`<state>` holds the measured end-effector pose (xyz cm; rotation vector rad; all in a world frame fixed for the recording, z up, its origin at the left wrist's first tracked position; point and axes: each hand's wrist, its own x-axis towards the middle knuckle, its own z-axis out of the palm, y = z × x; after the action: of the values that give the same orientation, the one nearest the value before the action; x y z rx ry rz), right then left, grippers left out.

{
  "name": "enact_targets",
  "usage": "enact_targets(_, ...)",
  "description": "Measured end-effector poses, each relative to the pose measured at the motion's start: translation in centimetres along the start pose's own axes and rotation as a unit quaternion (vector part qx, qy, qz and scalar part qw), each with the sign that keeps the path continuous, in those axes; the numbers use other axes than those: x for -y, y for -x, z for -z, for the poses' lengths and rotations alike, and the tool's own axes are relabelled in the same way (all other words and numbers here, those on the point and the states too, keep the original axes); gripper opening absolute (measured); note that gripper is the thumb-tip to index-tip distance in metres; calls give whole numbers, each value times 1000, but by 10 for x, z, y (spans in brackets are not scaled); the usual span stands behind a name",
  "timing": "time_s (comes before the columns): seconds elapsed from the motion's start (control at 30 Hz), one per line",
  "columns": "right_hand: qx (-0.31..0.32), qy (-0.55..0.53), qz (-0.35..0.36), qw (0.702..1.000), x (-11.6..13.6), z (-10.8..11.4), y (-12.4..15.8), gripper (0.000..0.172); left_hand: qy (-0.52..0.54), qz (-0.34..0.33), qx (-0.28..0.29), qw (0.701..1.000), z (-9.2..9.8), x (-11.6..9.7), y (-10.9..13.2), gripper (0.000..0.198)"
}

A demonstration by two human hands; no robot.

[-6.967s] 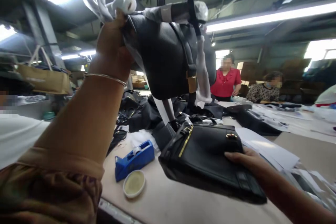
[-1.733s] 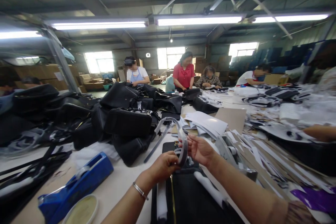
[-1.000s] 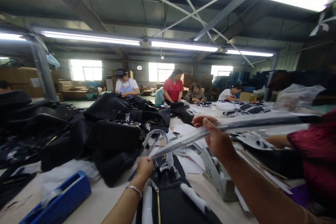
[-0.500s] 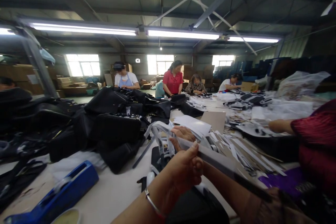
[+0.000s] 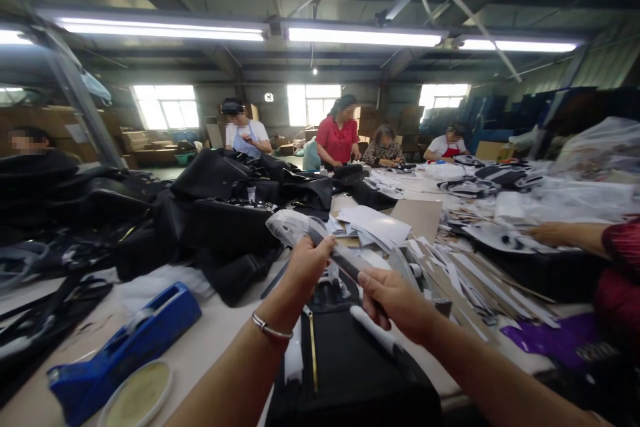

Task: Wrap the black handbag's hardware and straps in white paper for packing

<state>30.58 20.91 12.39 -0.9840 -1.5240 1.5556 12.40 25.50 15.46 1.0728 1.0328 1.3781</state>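
Above the bench (image 5: pixel 215 347), the left hand (image 5: pixel 305 267) and right hand (image 5: pixel 395 300) both pinch a wrapped strap (image 5: pixel 320 240), now drawn short between them rather than stretched wide. Beneath lies a black bag (image 5: pixel 350 373); a blue tape dispenser (image 5: pixel 125 347) sits left.

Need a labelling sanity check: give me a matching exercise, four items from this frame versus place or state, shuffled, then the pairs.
Things:
1. wrapped strap
2. tape dispenser
3. black bag
4. round dish

Places or states:
A. flat on the table under both hands
B. blue, left of the left hand
C. beside the dispenser, near edge
D. held between left hand and right hand

Pairs: 1-D, 2-B, 3-A, 4-C
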Motion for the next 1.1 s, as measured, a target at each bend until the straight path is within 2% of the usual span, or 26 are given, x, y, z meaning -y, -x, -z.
enact_targets(0.1, -40, 20, 12, 999, -13, -19, 10, 46, 130, 44, 7, 990, -10, -1, -7, 14)
enact_targets(0.23, 19, 4, 12, 1000, -18, -34, 28, 46, 239, 67, 13, 969, -13, -9, -13, 15)
enact_targets(0.33, 41, 11, 11, 999, -11, -36, 43, 55, 272, 74, 15, 959, -7, -13, -19, 18)
enact_targets(0.43, 71, 39, -2, 997, -3, -32, 53, 62, 279, 73, 17, 957, -2, -14, -23, 21)
enact_targets(0.5, 75, 49, 7, 996, 2, -27, 52, 68, 274, 69, 24, 959, -6, -12, -19, 22)
enact_targets(0.6, 55, -32, 6, 998, 10, -22, 38, 79, 256, 62, 44, 964, -23, -10, -6, 22)
enact_targets(0.67, 42, -109, -14, 993, 20, -21, 25, 71, 226, 58, 71, 970, -32, -13, 3, 21)
enact_targets(0.73, 0, -122, -12, 992, 32, -22, 15, 54, 134, 44, 142, 980, -30, -24, 8, 24)
enact_targets(0.8, -61, -69, 29, 995, 46, -20, 13, 43, -61, -15, 227, 972, -18, -41, 9, 30)
enact_targets(0.83, -86, -35, 55, 994, 53, -19, 14, 42, -164, -70, 228, 957, -9, -50, 9, 31)
enact_targets(0.9, -106, 29, 99, 989, 66, -13, 20, 44, -308, -229, 142, 912, 5, -67, 11, 26)
enact_targets(0.93, -106, 54, 108, 987, 71, -11, 23, 45, -329, -310, 91, 887, 8, -74, 13, 28)
enact_targets(0.97, -101, 72, 110, 986, 75, -10, 25, 46, -332, -380, 66, 861, 8, -78, 16, 41)
enact_targets(1.0, -90, 85, 112, 986, 79, -9, 28, 46, -328, -431, 81, 837, 6, -81, 19, 57)
enact_targets(1.03, -74, 92, 114, 986, 81, -10, 29, 46, -325, -455, 126, 819, 1, -82, 21, 66)
enact_targets(1.1, -38, 87, 117, 989, 84, -14, 35, 45, -319, -431, 223, 814, -11, -79, 17, 58)
